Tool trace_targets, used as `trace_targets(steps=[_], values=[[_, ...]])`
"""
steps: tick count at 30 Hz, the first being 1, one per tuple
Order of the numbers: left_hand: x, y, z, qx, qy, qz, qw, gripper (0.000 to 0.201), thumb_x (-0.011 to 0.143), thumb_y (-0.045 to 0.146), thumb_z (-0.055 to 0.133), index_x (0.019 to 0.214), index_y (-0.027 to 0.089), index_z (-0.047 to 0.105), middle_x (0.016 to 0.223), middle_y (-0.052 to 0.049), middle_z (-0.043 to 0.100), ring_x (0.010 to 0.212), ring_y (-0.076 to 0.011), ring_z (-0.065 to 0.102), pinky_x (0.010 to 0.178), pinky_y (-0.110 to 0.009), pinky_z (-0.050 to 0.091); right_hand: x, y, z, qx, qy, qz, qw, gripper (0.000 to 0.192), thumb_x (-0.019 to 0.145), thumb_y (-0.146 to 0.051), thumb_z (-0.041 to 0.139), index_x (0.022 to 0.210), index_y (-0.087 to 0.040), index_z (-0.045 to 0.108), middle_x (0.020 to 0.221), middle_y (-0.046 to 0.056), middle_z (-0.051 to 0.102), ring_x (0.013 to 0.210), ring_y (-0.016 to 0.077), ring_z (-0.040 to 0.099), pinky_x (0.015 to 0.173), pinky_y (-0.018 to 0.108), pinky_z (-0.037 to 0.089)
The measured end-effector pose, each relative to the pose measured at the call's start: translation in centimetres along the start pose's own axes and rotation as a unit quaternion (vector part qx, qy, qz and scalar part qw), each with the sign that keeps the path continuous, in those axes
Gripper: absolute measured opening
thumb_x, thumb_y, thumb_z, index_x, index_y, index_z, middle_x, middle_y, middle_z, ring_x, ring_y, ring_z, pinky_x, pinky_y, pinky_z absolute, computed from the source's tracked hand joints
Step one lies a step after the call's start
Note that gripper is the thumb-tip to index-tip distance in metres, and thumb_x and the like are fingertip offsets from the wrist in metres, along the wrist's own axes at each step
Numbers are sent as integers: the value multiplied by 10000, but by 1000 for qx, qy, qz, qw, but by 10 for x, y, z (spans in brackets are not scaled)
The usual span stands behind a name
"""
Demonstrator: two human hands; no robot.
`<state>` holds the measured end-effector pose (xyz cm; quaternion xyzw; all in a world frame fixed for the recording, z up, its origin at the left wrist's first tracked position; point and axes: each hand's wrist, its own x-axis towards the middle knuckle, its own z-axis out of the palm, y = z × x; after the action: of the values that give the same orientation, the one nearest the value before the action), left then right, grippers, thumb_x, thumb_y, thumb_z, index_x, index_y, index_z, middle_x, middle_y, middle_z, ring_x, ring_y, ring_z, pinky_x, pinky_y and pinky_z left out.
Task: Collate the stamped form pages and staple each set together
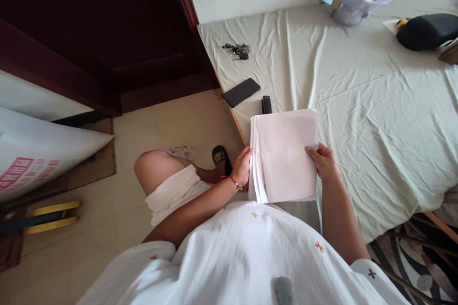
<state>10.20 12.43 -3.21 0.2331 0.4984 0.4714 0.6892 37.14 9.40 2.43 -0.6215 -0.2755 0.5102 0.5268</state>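
A loose stack of white paper sheets (288, 157) is held in front of my chest, over the near edge of the cloth-covered bed or table. My left hand (242, 167) grips the stack's left edge, where several sheets fan apart. On the right edge my right hand (325, 159) pinches the stack, thumb on top and fingers underneath. Just beyond the stack's far edge lies a black stapler-like object (266, 104), partly hidden by the paper. Left of that rests a black phone (241, 92).
A bunch of keys (239, 51) lies farther back on the pale cloth (343, 86). A clear plastic tub (358, 4) and a black rounded case (427, 32) stand at the back right. On the floor at left are a white printed sack (43, 152) and yellow-edged forks (53, 218).
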Motion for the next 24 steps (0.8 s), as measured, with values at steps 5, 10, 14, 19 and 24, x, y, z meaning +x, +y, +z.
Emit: trace_targets(steps=[5,10,14,19,24], values=[[-5,5,5,-52,30,-30,998,369,661,444,843,904,198,717,1031,-22,749,1200,-241,621,1111,-353,402,-1,-1,5,14,16,-5,1000,396,591,-421,939,882,-220,761,753,-10,763,567,142,656,529,250,546],[-9,10,9,-55,15,-21,998,309,693,440,819,840,200,691,918,-1,733,1054,-206,651,972,-302,467,-1,-2,8,11,15,-11,1000,380,608,-413,929,884,-217,757,744,-13,755,555,138,645,517,249,535],[-13,13,8,-56,-37,-11,998,339,694,475,822,793,197,654,797,30,680,865,-166,637,853,-276,484,0,-3,9,8,9,-8,1000,377,613,-410,925,878,-206,751,752,-3,757,560,144,648,526,258,532],[-12,11,8,-46,-27,-40,998,429,656,478,860,936,194,702,939,-8,742,1005,-213,666,965,-331,484,1,0,9,6,2,-13,1000,354,632,-404,916,872,-205,746,745,-9,752,557,138,642,530,252,524],[-10,7,9,-23,36,-28,999,369,705,467,838,931,204,715,1026,-23,753,1164,-229,629,1093,-349,423,2,3,8,0,1,-14,1000,350,648,-400,910,897,-214,751,777,-11,765,584,138,662,579,257,557]])
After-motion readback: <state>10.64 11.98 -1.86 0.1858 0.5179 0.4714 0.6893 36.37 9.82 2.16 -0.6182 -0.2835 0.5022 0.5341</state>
